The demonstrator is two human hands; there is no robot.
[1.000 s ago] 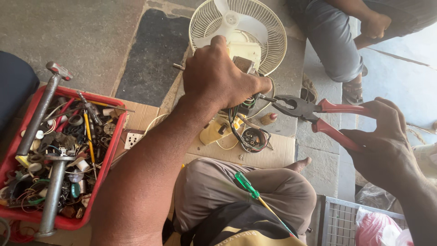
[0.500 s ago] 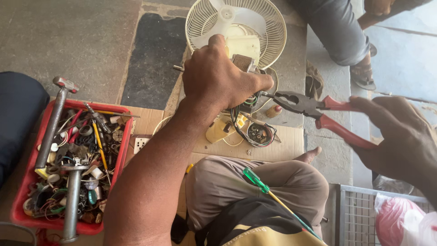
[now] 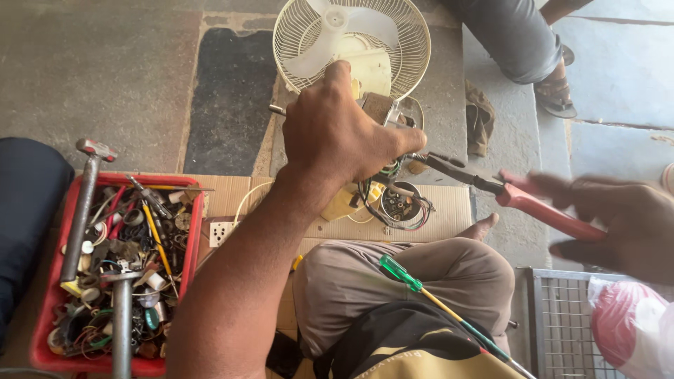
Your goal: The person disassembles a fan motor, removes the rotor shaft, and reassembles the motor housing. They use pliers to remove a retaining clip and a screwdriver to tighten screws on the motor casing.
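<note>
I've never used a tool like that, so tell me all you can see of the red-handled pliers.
The pliers have long, narrow, dark metal jaws and red coated handles. They lie nearly level, slanting down to the right, with the nose pointing left into the fan motor and its wires. The right hand grips the handles, which look slightly spread. The nose ends close beside the left hand; whether it pinches anything is hidden.

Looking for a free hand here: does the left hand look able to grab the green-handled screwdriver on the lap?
Probably not as things stand: the left hand grips the fan motor, though the screwdriver lies uncovered.
</note>
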